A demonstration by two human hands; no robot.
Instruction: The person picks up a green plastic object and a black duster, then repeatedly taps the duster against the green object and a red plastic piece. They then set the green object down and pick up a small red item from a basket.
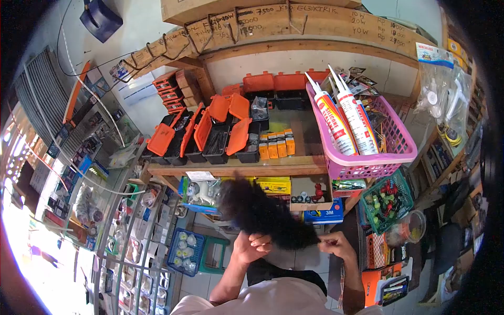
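Observation:
A fluffy black feather duster (273, 220) hangs in front of my body, slanting from upper left down to the right. My left hand (253, 248) is closed with curled fingers against its lower left side; the handle itself is hidden. At the duster's right end, my right hand (337, 245) pinches its tip between thumb and fingers. Just beyond it, under the shelf, are a yellow box (274, 185) and a cardboard tray (311, 202) with small red items, partly covered by the duster.
On the wooden shelf (241, 169) stand black boxes with orange lids (239, 136), small orange cartons (276, 144) and a pink basket (367, 167) holding silicone sealant tubes (336, 126). A green basket (387, 202) is at right. A glass display case (126, 236) flanks me at left.

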